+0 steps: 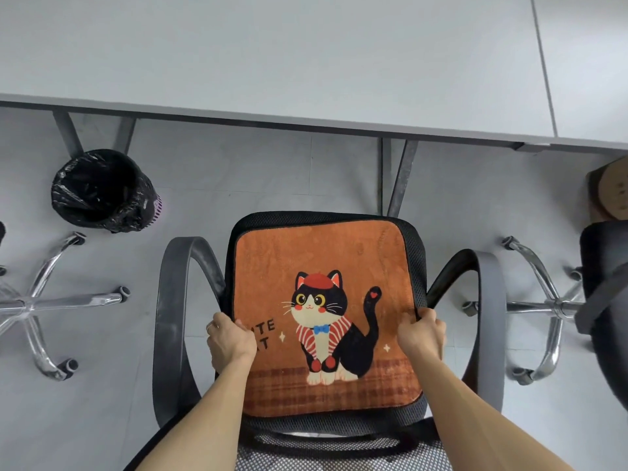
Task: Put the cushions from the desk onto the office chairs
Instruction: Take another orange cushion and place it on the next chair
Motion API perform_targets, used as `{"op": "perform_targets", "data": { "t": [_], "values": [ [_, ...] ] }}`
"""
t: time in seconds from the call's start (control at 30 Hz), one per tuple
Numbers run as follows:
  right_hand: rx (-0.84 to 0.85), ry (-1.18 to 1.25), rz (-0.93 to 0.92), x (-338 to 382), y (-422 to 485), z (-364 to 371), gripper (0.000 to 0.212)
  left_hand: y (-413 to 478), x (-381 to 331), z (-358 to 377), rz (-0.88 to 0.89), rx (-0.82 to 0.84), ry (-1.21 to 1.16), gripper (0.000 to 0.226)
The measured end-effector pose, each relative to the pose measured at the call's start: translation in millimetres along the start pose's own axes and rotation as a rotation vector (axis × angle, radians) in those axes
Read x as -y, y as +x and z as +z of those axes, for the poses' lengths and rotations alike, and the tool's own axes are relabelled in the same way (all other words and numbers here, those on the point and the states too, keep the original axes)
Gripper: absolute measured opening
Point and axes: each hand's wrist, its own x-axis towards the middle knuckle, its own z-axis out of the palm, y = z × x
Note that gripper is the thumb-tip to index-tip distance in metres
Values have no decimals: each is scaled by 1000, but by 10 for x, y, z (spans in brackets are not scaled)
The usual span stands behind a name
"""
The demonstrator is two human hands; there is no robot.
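Note:
An orange cushion [306, 253] printed with a black-and-white cat lies flat on the black mesh seat of the office chair [416, 246] in front of me. My left hand [229, 338] grips the cushion's left edge, fingers curled over it. My right hand [421, 331] grips the right edge the same way. The chair has two grey loop armrests [170, 300] on either side of the seat. The grey desk [272, 56] runs across the top of the view; no cushion shows on the part I can see.
A black-lined waste bin [98, 188] stands under the desk at the left. Chrome star bases of two other chairs [40, 300] flank mine. At the right edge, a brown cushion [611, 192] lies on another chair's seat. Desk legs [397, 178] stand just beyond my chair.

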Motion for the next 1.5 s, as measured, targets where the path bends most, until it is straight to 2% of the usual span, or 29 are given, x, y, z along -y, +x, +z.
{"op": "perform_targets", "data": {
  "t": [0.13, 0.4, 0.6, 0.8, 0.9, 1.1, 1.5],
  "values": [
    [-47, 42, 98, -21, 22, 18, 35, 59, 0, -1, 47, -65, -10, 11],
    [-9, -22, 173, -51, 30, -8, 32, 45, -57, -2, 136, -154, -83, 8],
    [-49, -15, 188, -7, 54, 10, 32, 118, -139, -3, 66, -128, -106, 11],
    [-94, -33, 156, -15, 67, 22, 36, 107, -201, -14, 31, -82, -61, 24],
    [-93, -27, 227, 57, 124, 16, 38, 64, -164, -3, 18, -53, -25, 29],
    [-103, 17, 195, 109, 164, 30, 28, 67, -97, 28, -14, -83, -58, 20],
    [-141, 103, 218, 114, 145, 30, 29, 96, -70, 44, 2, -123, -29, 15]
  ]
}}
